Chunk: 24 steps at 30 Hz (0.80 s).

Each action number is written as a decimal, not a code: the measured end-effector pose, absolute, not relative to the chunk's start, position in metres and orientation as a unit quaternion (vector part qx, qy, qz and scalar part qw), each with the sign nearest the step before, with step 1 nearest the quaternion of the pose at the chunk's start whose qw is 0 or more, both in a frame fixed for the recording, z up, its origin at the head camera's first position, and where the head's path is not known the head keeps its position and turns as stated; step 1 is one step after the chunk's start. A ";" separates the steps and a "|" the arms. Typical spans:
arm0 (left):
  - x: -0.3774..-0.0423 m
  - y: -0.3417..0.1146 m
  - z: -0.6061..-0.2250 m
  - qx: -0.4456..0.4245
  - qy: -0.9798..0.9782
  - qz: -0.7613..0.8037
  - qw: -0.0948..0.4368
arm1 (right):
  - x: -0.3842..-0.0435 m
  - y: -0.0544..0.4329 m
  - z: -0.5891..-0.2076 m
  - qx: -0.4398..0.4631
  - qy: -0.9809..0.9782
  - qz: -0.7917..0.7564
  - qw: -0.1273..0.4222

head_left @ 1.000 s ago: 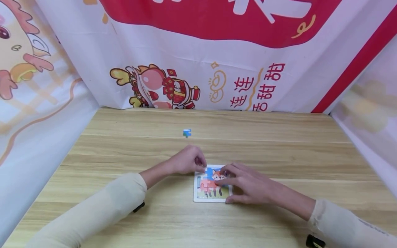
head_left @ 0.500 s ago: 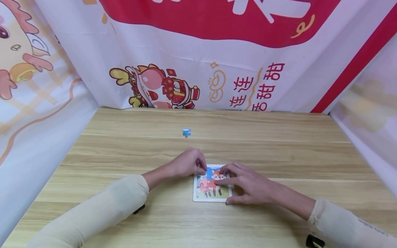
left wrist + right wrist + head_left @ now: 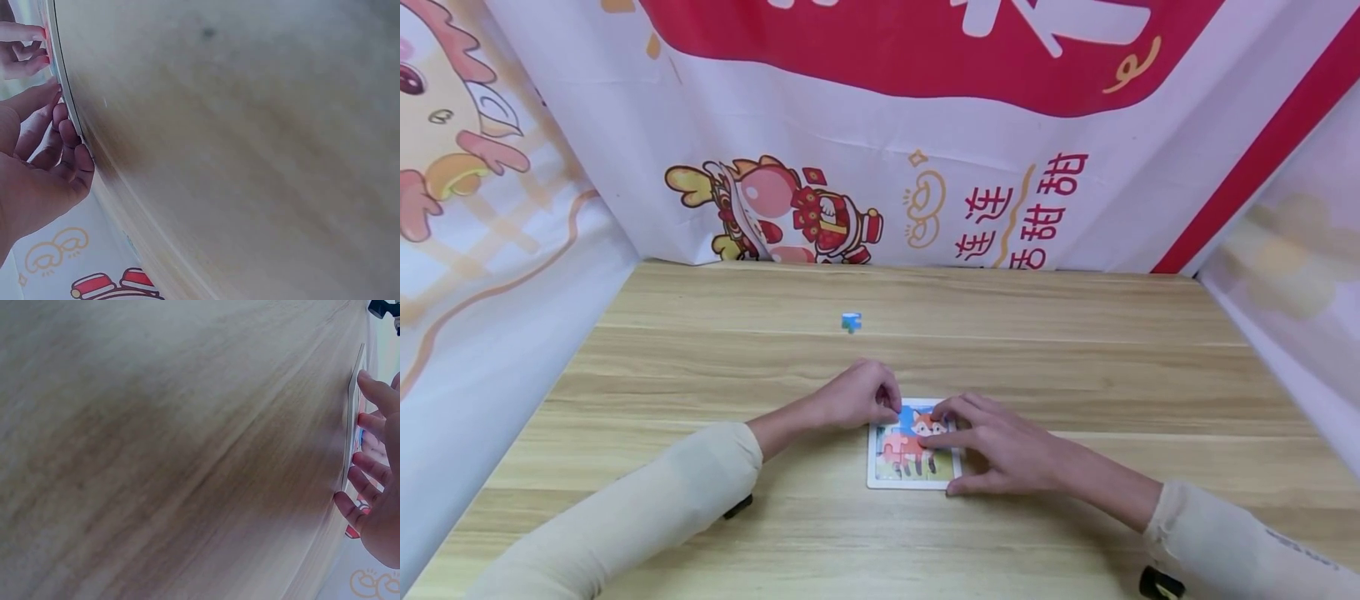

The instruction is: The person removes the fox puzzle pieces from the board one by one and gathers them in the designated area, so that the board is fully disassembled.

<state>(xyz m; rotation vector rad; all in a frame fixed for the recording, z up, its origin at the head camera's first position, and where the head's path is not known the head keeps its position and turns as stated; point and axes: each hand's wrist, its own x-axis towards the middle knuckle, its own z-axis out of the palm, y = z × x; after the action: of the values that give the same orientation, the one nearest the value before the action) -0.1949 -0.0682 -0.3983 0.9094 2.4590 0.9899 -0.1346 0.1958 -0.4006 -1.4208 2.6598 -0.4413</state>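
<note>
The fox puzzle (image 3: 917, 484), with its white border, lies flat on the near part of the table (image 3: 775, 533), between the two hands; the left hand (image 3: 859, 395) is at its far left corner, fingers curled and thumb and forefinger brought together, though I cannot tell whether they pinch a piece; the right hand (image 3: 1003, 442) rests over its right side, fingers spread apart; a loose blue piece (image 3: 851, 322) lies well apart, farther off and to the left.
</note>
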 end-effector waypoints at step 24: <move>-0.199 -0.069 -0.394 0.300 0.853 0.372 0.212 | -0.134 0.195 -0.399 -0.475 0.869 -0.134 0.034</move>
<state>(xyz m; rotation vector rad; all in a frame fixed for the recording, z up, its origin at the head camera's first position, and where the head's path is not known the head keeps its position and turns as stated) -0.1987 -0.0692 -0.3937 0.8322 2.3693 1.0325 -0.1341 0.1946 -0.3992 -1.4623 2.6718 -0.4116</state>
